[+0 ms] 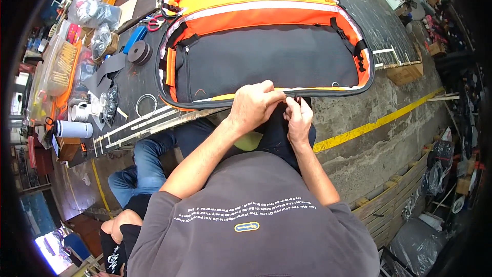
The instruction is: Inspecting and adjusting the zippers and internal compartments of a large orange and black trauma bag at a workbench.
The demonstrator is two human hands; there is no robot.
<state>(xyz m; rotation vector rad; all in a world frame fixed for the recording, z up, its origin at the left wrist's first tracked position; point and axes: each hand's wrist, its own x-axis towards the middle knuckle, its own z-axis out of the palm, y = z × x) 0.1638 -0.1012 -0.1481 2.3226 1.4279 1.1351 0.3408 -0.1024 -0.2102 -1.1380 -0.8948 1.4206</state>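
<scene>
Left hand (254,103) and right hand (299,118) pinch the orange-and-grey bag's (266,46) near edge.

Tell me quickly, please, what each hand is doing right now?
Left hand: closed, gripping the bag's near edge.
Right hand: closed, pinching the same edge.

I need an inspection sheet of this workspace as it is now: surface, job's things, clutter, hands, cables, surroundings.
Surface: dark worktable, worn, white strips along its near edge.
Job's things: orange and grey bag lying flat, its near edge at the table edge.
Clutter: scissors, tape roll, white cup, plastic bags.
Hands: left hand and right hand both pinch the bag's near edge.
Cables: white wire coil.
Surroundings: concrete floor, yellow line, seated person in jeans.
</scene>
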